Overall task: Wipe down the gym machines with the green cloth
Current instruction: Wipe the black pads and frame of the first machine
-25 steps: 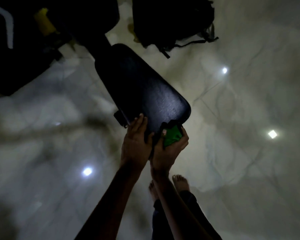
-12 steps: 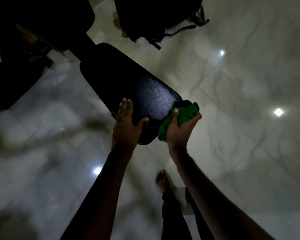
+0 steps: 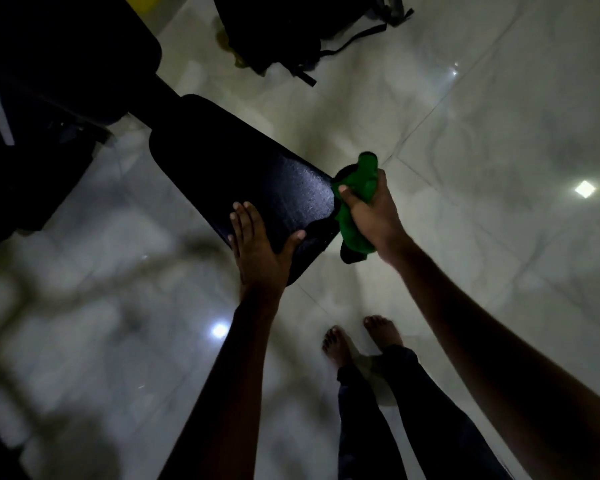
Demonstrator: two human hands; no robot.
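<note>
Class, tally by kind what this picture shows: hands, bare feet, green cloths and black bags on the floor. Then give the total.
hands: 2, the left hand and the right hand
bare feet: 2
green cloth: 1
black bag: 1
Total: 6

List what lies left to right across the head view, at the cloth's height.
Machine frame → black pad → green cloth, gripped by the right hand → bright light reflection on the floor.
</note>
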